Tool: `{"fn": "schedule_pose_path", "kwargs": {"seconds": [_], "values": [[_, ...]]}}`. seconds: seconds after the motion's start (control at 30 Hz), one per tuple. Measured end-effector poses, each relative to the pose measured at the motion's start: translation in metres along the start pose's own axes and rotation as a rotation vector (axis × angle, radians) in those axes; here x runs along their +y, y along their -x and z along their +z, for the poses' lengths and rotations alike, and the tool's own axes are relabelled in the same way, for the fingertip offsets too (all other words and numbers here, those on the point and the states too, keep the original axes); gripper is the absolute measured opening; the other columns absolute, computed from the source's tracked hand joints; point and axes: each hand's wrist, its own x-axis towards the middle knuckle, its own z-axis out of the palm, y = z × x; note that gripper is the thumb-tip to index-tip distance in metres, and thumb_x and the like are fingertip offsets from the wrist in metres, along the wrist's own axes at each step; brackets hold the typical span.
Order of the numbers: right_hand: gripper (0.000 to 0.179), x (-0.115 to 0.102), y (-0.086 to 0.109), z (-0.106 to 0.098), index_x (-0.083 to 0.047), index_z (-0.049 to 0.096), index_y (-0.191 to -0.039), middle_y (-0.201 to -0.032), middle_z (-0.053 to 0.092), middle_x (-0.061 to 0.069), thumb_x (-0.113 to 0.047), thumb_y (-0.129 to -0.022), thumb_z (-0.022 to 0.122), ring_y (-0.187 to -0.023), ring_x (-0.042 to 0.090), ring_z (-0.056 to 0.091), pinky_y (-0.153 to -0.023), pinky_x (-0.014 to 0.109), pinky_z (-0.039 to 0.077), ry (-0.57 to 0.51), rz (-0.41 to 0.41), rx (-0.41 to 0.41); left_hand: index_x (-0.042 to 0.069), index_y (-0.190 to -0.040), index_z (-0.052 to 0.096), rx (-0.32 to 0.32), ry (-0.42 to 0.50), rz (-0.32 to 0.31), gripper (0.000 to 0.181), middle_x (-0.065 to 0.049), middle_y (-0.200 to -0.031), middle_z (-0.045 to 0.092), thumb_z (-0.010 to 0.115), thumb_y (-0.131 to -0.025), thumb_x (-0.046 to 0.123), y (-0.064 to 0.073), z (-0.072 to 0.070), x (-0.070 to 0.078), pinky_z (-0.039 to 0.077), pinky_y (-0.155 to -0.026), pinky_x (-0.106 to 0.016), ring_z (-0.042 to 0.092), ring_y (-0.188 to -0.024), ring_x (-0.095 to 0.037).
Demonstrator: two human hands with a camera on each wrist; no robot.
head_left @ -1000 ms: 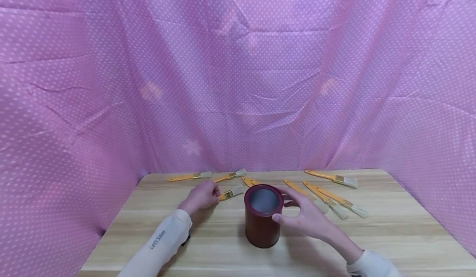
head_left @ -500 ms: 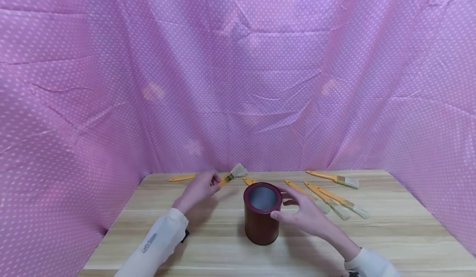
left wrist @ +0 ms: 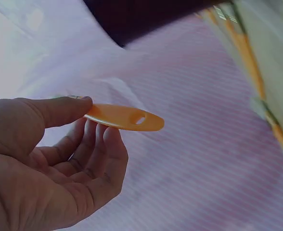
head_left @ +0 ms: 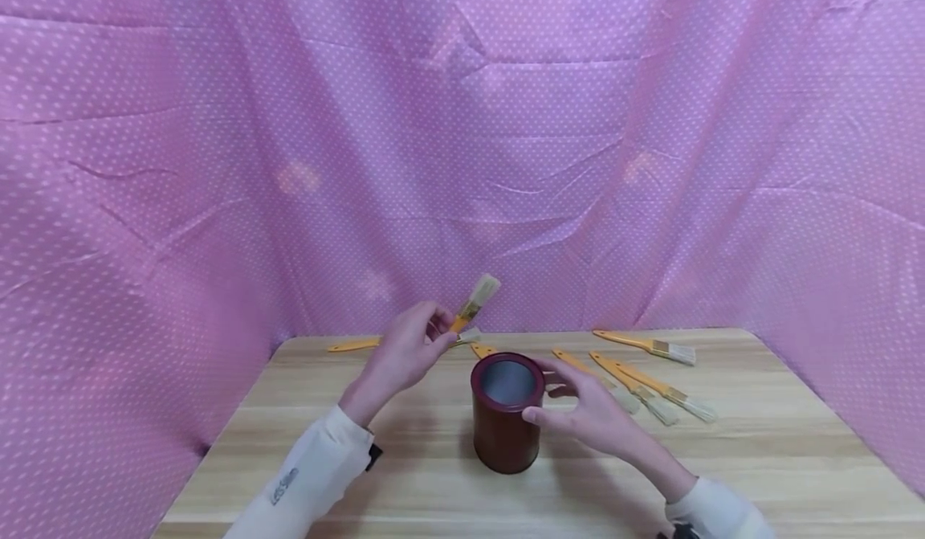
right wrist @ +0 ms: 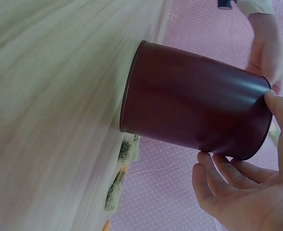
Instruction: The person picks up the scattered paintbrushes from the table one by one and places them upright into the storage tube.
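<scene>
My left hand (head_left: 406,348) holds a paintbrush (head_left: 481,294) above the table, to the left of the can and higher than its rim. Its pale bristles point up and to the right. In the left wrist view, thumb and fingers pinch the yellow handle (left wrist: 127,118), and the end with the hole sticks out free. A dark red cylindrical can (head_left: 506,438) stands upright on the table with its top uncovered and its grey inside showing. My right hand (head_left: 596,420) grips the can near the top from the right; in the right wrist view the thumb lies at the rim and fingertips touch the side.
Several more yellow-handled paintbrushes lie on the wooden table (head_left: 426,491): one brush (head_left: 354,345) at back left, one brush (head_left: 645,345) at back right, others, such as the brush (head_left: 661,390), right of the can. Pink dotted cloth (head_left: 462,161) hangs around the table's back and sides.
My left hand has lifted the paintbrush off the table, moving it up and right while its bristles tilted upward. My right hand stays at the can, which has barely shifted in view.
</scene>
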Motion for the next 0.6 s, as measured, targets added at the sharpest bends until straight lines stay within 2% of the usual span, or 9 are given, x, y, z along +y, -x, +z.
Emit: {"fn": "schedule_pose_path", "kwargs": {"seconds": [0.17, 0.3, 0.47, 0.6], "values": [[0.068, 0.002, -0.005, 0.002, -0.025, 0.048, -0.132, -0.119, 0.056, -0.009, -0.043, -0.073, 0.076, -0.1, 0.012, 0.056, -0.085, 0.041, 0.046, 0.006, -0.005, 0.004, 0.016, -0.098, 0.058, 0.07, 0.074, 0.098, 0.02, 0.008, -0.086, 0.055, 0.071, -0.083, 0.021, 0.001, -0.006, 0.026, 0.048, -0.064, -0.021, 0.054, -0.074, -0.006], [0.069, 0.003, -0.009, 0.004, -0.024, 0.049, -0.132, -0.118, 0.056, -0.01, -0.045, -0.072, 0.076, -0.099, 0.009, 0.056, -0.084, 0.041, 0.046, 0.008, 0.001, 0.017, 0.015, -0.099, 0.058, 0.107, 0.176, 0.154, 0.021, 0.007, -0.089, 0.057, 0.07, -0.083, 0.022, 0.002, -0.008, 0.041, 0.05, -0.066, -0.022, 0.056, -0.078, -0.006], [0.07, 0.005, -0.012, 0.004, -0.024, 0.049, -0.132, -0.119, 0.056, -0.011, -0.045, -0.071, 0.077, -0.1, 0.008, 0.056, -0.084, 0.041, 0.046, -0.004, 0.011, 0.024, 0.016, -0.1, 0.057, 0.046, 0.287, 0.125, 0.022, 0.007, -0.091, 0.058, 0.07, -0.084, 0.022, 0.007, -0.003, 0.054, 0.051, -0.068, -0.025, 0.057, -0.083, -0.007], [0.07, 0.006, -0.013, 0.003, -0.024, 0.048, -0.133, -0.119, 0.056, -0.011, -0.044, -0.072, 0.077, -0.1, 0.008, 0.056, -0.084, 0.041, 0.046, -0.006, 0.01, 0.028, 0.016, -0.099, 0.058, 0.007, 0.31, 0.104, 0.021, 0.007, -0.09, 0.059, 0.071, -0.083, 0.019, 0.007, 0.008, 0.054, 0.051, -0.066, -0.025, 0.057, -0.083, -0.006]]}}
